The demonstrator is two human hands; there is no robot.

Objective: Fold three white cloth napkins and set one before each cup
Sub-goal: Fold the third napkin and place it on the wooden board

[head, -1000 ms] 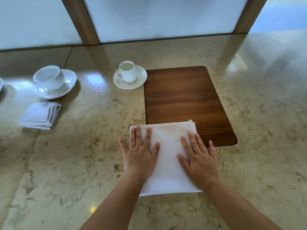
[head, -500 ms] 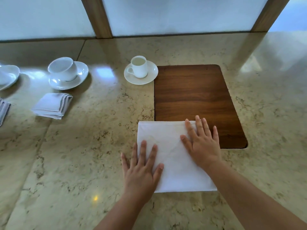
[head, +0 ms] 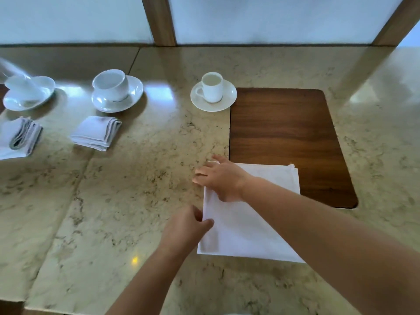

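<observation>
On veined marble counter (head: pixel 136 201), smooth white square napkin (head: pixel 250 223), left hand (head: pixel 186 228) pinching its edge, right hand (head: pixel 222 178) pressing flat.

Beige marbled stone worktop (head: pixel 136 201), glossy, seam lines running across left part. Dark wooden board (head: pixel 284 133) set flush into worktop, rounded corners. Behind: pale frosted panels (head: pixel 272 19) divided by wooden posts (head: pixel 161 21). Small light glint on worktop near front.
</observation>
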